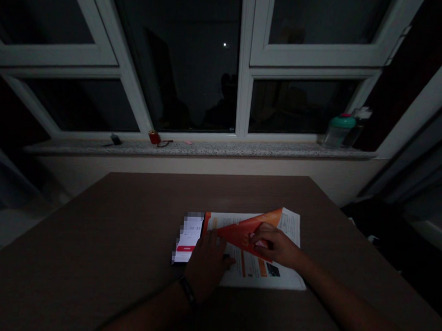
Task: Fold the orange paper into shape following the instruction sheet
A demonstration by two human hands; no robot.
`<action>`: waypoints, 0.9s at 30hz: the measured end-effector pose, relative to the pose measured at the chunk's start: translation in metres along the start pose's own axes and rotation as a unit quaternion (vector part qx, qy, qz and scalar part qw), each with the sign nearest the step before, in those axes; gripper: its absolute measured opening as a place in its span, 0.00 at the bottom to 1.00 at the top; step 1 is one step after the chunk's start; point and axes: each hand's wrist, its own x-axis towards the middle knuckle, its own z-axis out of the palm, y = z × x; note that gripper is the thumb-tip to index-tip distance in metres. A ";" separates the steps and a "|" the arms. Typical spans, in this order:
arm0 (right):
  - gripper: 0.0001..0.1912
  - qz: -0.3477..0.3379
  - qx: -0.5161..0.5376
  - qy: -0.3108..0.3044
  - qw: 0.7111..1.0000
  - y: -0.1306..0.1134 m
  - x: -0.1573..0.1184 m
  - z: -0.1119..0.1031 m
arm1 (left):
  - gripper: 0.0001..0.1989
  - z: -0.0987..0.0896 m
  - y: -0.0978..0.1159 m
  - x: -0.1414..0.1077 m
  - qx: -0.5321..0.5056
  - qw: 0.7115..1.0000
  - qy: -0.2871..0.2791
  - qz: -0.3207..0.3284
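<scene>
On the table lies a printed booklet (259,281) with white pages, text and orange blocks. Its red-orange sheet (239,231) is folded over at a slant across the page. My left hand (206,258), with a dark band at the wrist, rests flat on the booklet's left side, thumb stretched out to the right. Curled fingers of my right hand (274,245) close on the red-orange sheet; a pinkish bit shows between them, too dim to make out. Left of the booklet, close to my left hand, lies a phone (189,235) with a lit timer screen.
The brown table (137,215) reaches toward a stone windowsill (214,148). On the sill stand a teal-lidded bottle (339,129), a clear bottle beside it, a small red item (154,137) and a small dark item (114,139). Curtains hang on both sides; the room is dim.
</scene>
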 end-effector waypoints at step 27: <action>0.06 0.000 0.000 0.010 1.000 0.001 -0.001 0.001 | 0.22 -0.004 -0.001 -0.001 0.014 1.000 -0.009 0.010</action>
